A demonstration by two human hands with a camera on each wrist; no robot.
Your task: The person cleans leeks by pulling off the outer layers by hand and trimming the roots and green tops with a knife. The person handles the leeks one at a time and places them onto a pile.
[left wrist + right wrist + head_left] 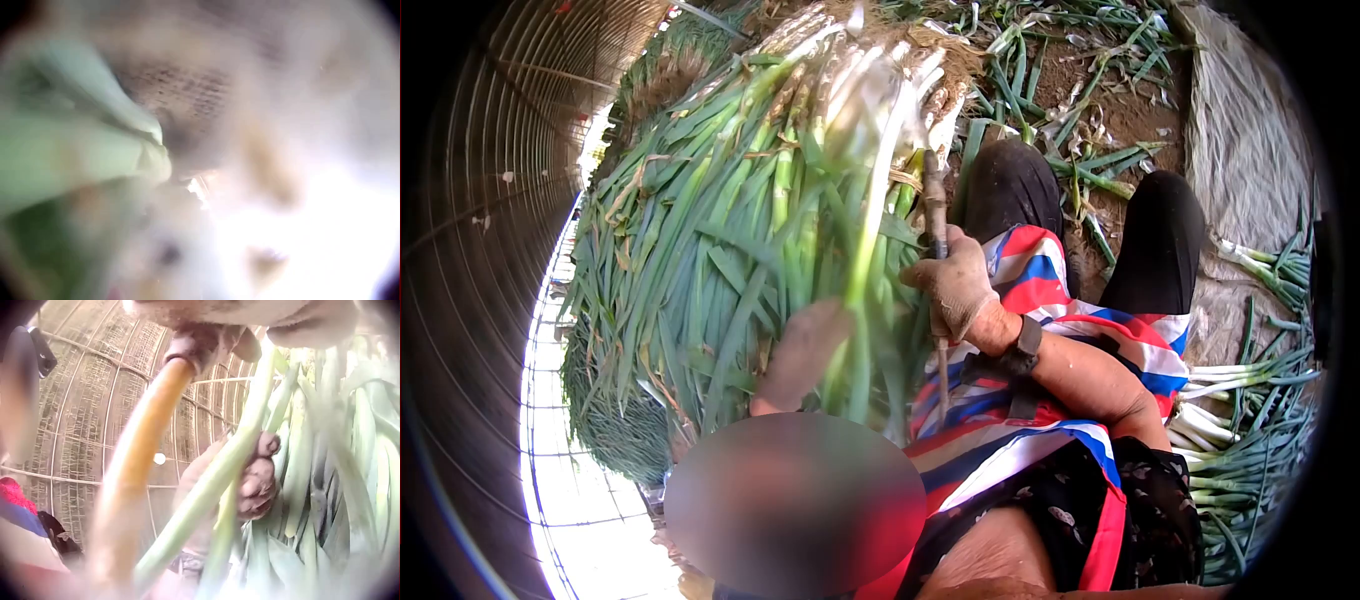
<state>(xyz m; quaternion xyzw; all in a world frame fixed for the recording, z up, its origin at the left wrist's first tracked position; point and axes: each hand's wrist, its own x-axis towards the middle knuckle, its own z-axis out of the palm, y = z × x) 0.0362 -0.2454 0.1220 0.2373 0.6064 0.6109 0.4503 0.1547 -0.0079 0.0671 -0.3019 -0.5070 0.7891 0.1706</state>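
In the head view my right hand (960, 283) grips a dark, narrow stick-like tool (936, 200), which extends above and below the fist. The right wrist view shows an orange-brown curved shaft (140, 450) below that hand. My left hand (805, 345), blurred in the head view, is beside a long green onion stalk (872, 220). From the right wrist, the left hand's fingers (256, 487) are curled round green stalks (215, 475). Pale green leaf (69, 156) fills the left side of the blurred left wrist view.
A large heap of green onions (710, 240) lies to the left, roots toward the top. More onions (1250, 450) lie at the right beside a pale sheet (1250, 130). Scattered leaves cover brown soil (1135, 110). A ribbed, gridded wall (490, 200) curves along the far left.
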